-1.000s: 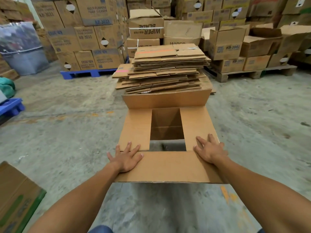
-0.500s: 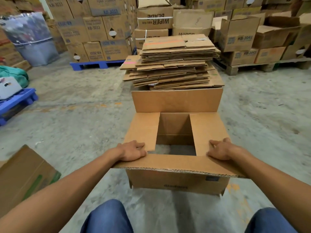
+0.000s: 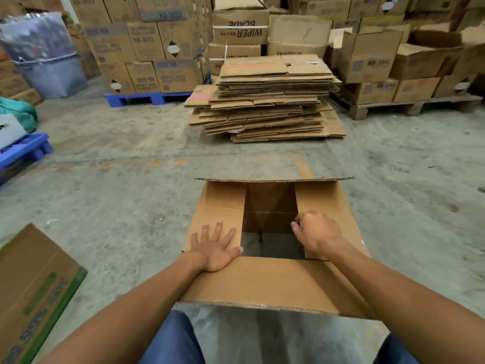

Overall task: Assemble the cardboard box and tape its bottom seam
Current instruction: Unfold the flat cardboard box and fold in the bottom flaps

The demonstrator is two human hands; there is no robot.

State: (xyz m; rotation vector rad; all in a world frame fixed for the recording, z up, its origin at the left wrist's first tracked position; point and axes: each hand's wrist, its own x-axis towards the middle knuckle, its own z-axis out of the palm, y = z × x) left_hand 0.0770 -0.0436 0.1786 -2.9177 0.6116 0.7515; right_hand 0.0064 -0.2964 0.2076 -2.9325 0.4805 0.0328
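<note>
A brown cardboard box (image 3: 262, 285) stands on the concrete floor right in front of me, its flaps facing up. The two small side flaps lie folded inward with a gap between them that shows the box's inside and the floor. The near long flap sticks out towards me and the far long flap stands up. My left hand (image 3: 214, 248) presses flat, fingers spread, on the left small flap. My right hand (image 3: 316, 233) rests on the right small flap with its fingers curled over the flap's inner edge. No tape is in view.
A stack of flattened cartons (image 3: 270, 98) lies on the floor beyond the box. Pallets of stacked boxes (image 3: 147, 48) line the back. A printed carton (image 3: 34, 290) sits at my near left, a blue pallet (image 3: 23, 151) further left. My knees in jeans (image 3: 173, 337) are below.
The box has come closer to me, away from the stack. My left hand has opened flat onto the left flap and my right hand has shifted inward onto the right flap's edge.
</note>
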